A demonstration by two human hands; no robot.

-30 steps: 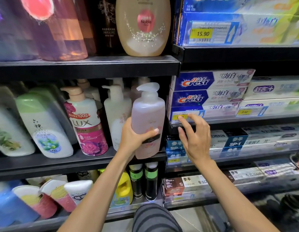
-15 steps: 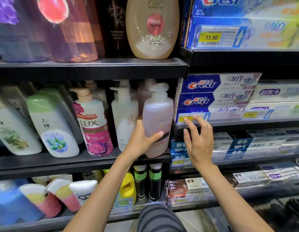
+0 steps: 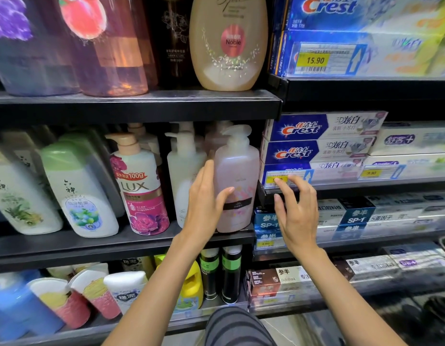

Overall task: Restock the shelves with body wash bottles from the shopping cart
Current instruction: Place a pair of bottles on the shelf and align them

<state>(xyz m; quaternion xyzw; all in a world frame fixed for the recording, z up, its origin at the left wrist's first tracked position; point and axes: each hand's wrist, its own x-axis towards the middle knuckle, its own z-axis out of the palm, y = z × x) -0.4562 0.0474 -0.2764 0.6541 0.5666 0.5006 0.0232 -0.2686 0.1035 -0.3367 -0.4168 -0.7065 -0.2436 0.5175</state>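
A pale pink pump body wash bottle stands upright at the right end of the middle black shelf, its base on the shelf board. My left hand is around its left side, thumb across the front by the dark label, fingers between it and the white pump bottle. My right hand hovers just right of the bottle with fingers spread and curled, holding nothing, in front of the shelf edge price tag.
A LUX bottle and green-capped white bottles fill the middle shelf to the left. A beige Noble bottle sits on the shelf above. Crest toothpaste boxes fill the right bay. Tubes and slim bottles stand below.
The pink bottle went from held in the air to standing on the shelf, pushed back and right. My left hand's fingers have straightened along it. My right hand stayed beside it.
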